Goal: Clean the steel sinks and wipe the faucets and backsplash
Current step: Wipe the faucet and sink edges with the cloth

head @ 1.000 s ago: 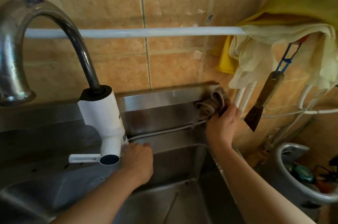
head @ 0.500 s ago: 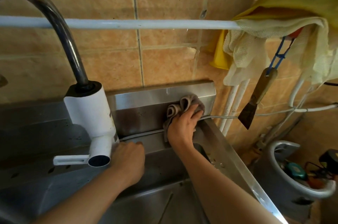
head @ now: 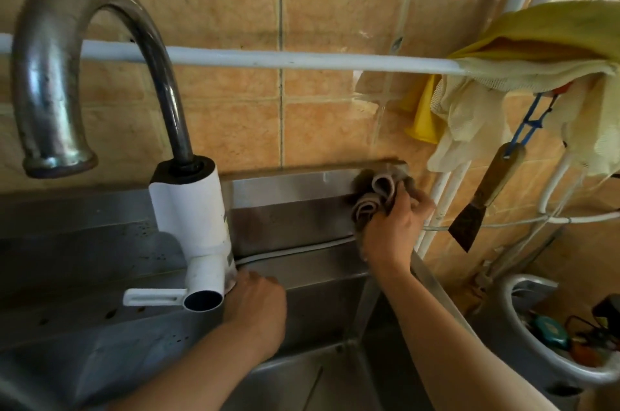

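Right hand bunching a rumpled grey cloth against the brushed-steel backsplash — left hand fingers curled by the white faucet body, grip unclear.

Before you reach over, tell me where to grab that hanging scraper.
Probably best to grip the scraper by its wooden handle, coming from the left. It hangs blade-down from a blue cord, so the handle sits uppermost, clear of the blade's edge.
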The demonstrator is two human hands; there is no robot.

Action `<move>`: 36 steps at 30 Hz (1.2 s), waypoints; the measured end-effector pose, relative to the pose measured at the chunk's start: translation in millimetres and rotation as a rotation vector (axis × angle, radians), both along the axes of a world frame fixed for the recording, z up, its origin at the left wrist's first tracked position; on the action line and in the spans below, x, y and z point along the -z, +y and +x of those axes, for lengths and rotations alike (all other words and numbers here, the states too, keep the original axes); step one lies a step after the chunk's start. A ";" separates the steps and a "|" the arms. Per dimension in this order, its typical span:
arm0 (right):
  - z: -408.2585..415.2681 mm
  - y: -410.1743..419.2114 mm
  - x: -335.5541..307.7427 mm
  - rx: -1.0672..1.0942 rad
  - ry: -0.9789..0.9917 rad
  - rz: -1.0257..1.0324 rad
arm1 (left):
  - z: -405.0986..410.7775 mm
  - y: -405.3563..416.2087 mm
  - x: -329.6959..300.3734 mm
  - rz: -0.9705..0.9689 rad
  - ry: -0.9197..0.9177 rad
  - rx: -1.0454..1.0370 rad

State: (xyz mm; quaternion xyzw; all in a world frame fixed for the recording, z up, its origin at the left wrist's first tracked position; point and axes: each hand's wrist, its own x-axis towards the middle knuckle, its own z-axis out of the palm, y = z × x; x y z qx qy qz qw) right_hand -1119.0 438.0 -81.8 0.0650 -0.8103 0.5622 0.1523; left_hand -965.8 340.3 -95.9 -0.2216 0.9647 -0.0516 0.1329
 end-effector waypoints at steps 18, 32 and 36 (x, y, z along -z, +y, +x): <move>14.2 -42.7 30.5 -0.428 0.721 0.671 | 37.5 -6.0 16.5 0.148 0.085 0.070; 52.7 -85.2 29.6 -0.473 0.859 0.631 | 76.7 -15.2 40.6 0.195 0.224 0.067; 43.7 -75.4 56.6 -0.589 0.978 0.731 | 76.8 -17.1 42.2 0.186 0.230 0.060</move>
